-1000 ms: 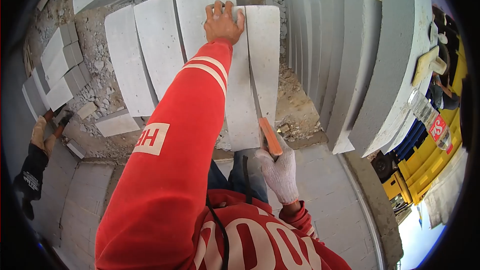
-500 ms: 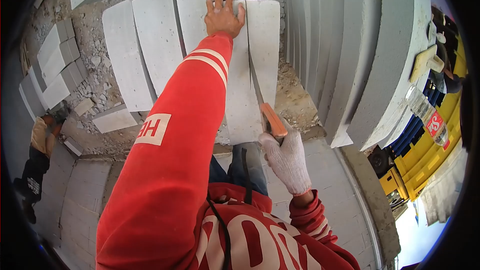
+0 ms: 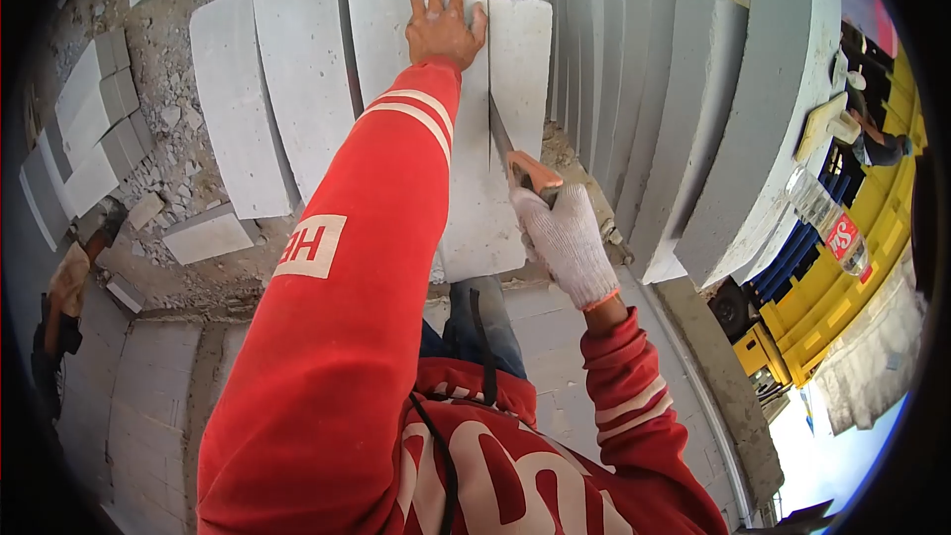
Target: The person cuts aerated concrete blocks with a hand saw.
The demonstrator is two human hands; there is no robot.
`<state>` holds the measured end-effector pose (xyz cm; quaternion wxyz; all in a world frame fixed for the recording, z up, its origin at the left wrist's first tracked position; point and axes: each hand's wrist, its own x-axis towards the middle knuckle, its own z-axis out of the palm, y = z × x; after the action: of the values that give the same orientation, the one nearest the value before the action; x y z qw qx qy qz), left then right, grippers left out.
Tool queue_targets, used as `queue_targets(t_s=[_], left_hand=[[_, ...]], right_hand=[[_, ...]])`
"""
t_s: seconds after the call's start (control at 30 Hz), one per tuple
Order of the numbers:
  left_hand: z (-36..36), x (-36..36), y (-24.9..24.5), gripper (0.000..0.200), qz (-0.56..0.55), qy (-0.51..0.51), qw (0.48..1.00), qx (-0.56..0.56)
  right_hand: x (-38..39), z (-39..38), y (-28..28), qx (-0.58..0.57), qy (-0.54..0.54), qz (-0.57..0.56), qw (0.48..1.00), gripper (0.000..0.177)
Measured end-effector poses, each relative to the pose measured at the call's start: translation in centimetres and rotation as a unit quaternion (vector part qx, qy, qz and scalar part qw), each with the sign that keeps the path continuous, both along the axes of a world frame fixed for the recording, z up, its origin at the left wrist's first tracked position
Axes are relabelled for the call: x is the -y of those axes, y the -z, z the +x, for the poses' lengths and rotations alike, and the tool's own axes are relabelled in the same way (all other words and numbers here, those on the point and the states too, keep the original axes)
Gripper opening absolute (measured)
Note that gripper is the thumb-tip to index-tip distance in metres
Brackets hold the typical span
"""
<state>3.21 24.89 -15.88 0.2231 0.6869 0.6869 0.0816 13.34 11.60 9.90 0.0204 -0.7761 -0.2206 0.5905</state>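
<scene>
Soft daylight, strong fisheye distortion, blackened corners

It's a rough outdoor site, the bare earth ground [image 3: 183,104] strewn with pale broken rubble [image 3: 188,139]. Nearer me spreads whitish blockwork [image 3: 550,337] with thin joints, edged on the right by a worn concrete ledge [image 3: 721,376]. Past that stands a yellow truck [image 3: 817,317], one dark wheel [image 3: 730,309] showing, beside a glaring patch of sky [image 3: 837,466]. Plain daylight reaches the ground.
</scene>
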Motion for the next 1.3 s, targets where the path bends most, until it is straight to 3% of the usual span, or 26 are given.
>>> queue_targets(t_s=[0.07, 0.13, 0.27, 0.33, 0.53, 0.6, 0.63, 0.73, 0.77, 0.83, 0.87, 0.9, 0.97, 1.03, 1.1, 1.2, 1.3], left_hand=[[-0.4, 0.1, 0.6, 0.045, 0.013, -0.007, 1.000, -0.002], [-0.1, 0.1, 0.7, 0.042, 0.038, 0.003, 0.999, 0.008], [0.0, -0.1, 0.7, 0.045, 0.005, 0.007, 1.000, 0.015], [0.0, 0.5, 0.2, 0.046, -0.032, 0.002, 0.999, 0.018], [-0.1, -0.1, 0.0, 0.046, 0.009, 0.002, 1.000, 0.030], [-1.2, -1.5, 0.0, 0.046, 0.010, -0.002, 1.000, 0.025], [-0.2, -0.3, -0.5, 0.046, -0.016, 0.002, 0.999, 0.037], [0.0, 0.1, 0.7, 0.045, 0.020, -0.003, 1.000, 0.011], [0.0, -0.1, 0.2, 0.045, -0.015, 0.001, 1.000, 0.015], [0.2, 1.3, 0.2, 0.045, -0.012, 0.003, 1.000, 0.011], [0.0, 0.1, 0.4, 0.045, 0.025, 0.000, 1.000, 0.004], [0.1, 0.0, 0.3, 0.045, 0.013, -0.003, 1.000, 0.018], [0.4, 1.2, 0.5, 0.044, 0.020, 0.009, 1.000, 0.019], [-1.2, -1.3, 0.6, 0.044, 0.058, -0.002, 0.998, 0.004], [-0.3, -0.3, -0.8, 0.044, -0.013, 0.006, 1.000, 0.017], [-0.1, -0.1, 0.6, 0.043, 0.011, -0.002, 1.000, 0.020], [0.1, 1.1, 0.1, 0.044, -0.012, -0.002, 1.000, 0.011]], right_hand=[[-4.0, -0.4, 5.3, -0.022, 0.036, -0.020, 0.999, 0.030], [-4.3, -0.7, 5.7, -0.032, 0.049, -0.017, 0.998, 0.031], [2.6, -0.3, -2.6, 0.011, 0.016, -0.019, 1.000, 0.030], [3.7, -0.2, -6.7, 0.035, 0.066, -0.102, 0.992, 0.029], [-1.0, -0.6, 4.9, -0.039, 0.052, 0.059, 0.996, 0.020], [-1.4, -1.0, 5.9, 0.006, 0.034, -0.002, 0.999, 0.040], [1.1, -0.5, 5.4, -0.025, 0.068, 0.032, 0.997, 0.038], [6.6, -0.8, -3.4, -0.001, 0.022, 0.043, 0.999, 0.041], [6.9, -0.8, -6.7, -0.017, 0.086, -0.023, 0.996, 0.044], [6.3, -0.8, -8.0, -0.019, 0.118, -0.055, 0.991, 0.041], [5.3, -0.6, -6.7, -0.027, 0.144, -0.053, 0.988, 0.038], [6.3, -0.5, -1.6, 0.015, 0.055, 0.057, 0.997, 0.027], [2.4, -0.9, 6.0, 0.000, 0.044, 0.067, 0.997, 0.026], [0.8, -1.6, 6.7, 0.006, 0.031, 0.077, 0.997, 0.028], [4.2, -1.4, 3.9, 0.036, 0.052, 0.046, 0.997, 0.029], [10.6, -1.9, -2.4, 0.034, 0.092, 0.137, 0.986, 0.024], [8.2, -0.4, -5.9, -0.009, 0.114, -0.003, 0.993, 0.023]])
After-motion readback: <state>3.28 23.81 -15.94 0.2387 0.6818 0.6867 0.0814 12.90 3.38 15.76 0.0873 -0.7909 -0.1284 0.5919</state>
